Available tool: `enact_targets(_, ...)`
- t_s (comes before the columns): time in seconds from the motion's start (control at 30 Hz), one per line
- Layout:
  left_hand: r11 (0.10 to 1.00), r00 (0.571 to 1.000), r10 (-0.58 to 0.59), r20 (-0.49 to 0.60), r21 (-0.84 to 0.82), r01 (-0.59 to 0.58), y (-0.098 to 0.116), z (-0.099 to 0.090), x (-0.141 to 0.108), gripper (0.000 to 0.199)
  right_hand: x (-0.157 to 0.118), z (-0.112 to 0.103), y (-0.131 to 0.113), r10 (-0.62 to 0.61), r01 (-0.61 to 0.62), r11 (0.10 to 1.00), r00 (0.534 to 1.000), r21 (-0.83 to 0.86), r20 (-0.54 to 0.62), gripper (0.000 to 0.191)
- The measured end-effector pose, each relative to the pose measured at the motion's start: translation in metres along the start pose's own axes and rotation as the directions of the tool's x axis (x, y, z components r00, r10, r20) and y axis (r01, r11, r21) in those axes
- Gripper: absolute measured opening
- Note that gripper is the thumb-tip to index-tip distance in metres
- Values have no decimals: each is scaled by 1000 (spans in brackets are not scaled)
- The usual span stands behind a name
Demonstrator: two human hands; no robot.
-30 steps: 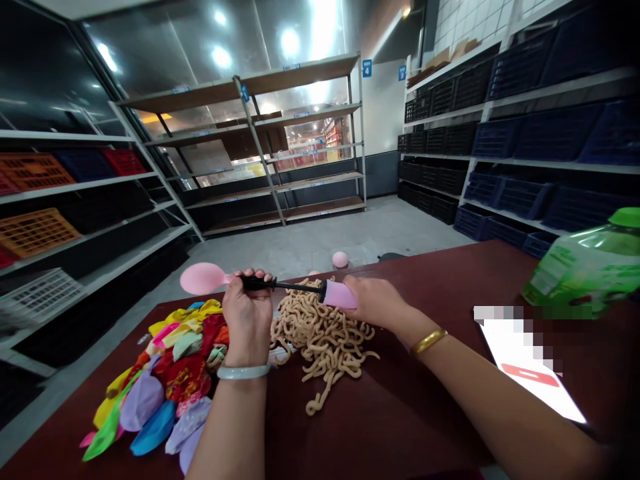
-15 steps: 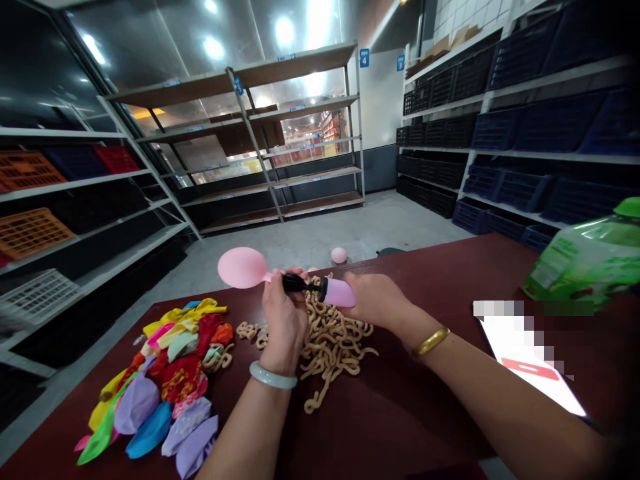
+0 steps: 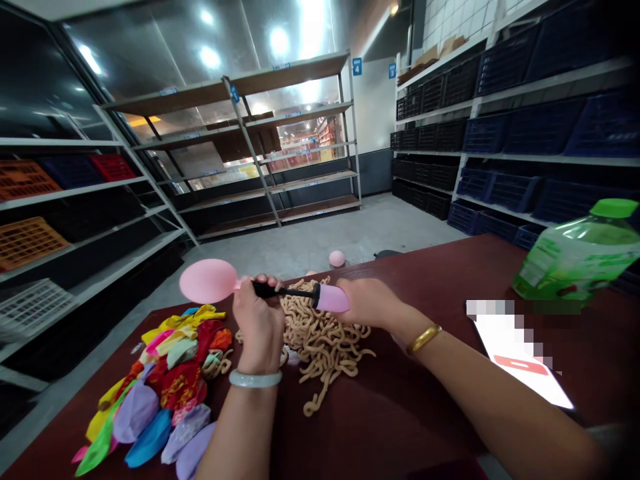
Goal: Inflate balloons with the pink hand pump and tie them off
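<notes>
A balloon pump with a pink barrel (image 3: 331,298) and a black front end (image 3: 264,289) is stretched between my hands, its thin black rod showing. My left hand (image 3: 257,320) is closed around the black end and pinches the neck of a partly inflated pink balloon (image 3: 209,281) there. My right hand (image 3: 373,303) is wrapped over the pink barrel. Beneath the pump lies a heap of curly tan strands (image 3: 325,340), whose kind I cannot tell. Left of it is a pile of limp, uninflated balloons (image 3: 183,373) in many colours.
On the right of the dark red table (image 3: 400,407) lie a lit phone (image 3: 520,360) and a green-capped bottle (image 3: 575,257). Beyond the table's far edge is a small pink balloon (image 3: 337,258). Shelves with crates (image 3: 500,183) line the sides; a rack (image 3: 250,127) stands behind.
My left hand has moved left with the balloon and the pump's black end. More of the rod shows between the hands. My right hand has shifted only slightly left.
</notes>
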State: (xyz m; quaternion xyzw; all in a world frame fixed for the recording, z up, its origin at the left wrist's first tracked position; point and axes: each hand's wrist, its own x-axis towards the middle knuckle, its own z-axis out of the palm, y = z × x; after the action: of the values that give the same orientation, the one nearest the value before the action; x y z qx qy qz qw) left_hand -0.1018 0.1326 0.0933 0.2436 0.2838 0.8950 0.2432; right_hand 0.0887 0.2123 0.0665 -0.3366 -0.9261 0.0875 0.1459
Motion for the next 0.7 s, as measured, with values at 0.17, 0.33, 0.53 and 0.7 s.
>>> enact_targets(0.17,997,993,71,-97,-5,-72,21,-24,30,20,1,-8,25,-47,44,998,996,39,75,39)
enact_targets(0.33,997,996,73,-47,-24,-74,12,-14,19,22,-1,-10,30,-48,44,998,995,55,90,37)
enact_targets(0.53,996,997,-69,29,-58,70,-23,15,-28,19,-3,-3,13,-61,57,996,996,69,62,41)
enact_targets(0.7,995,994,-88,58,-50,91,-31,21,-45,19,-7,-5,1,-48,45,997,997,55,53,40)
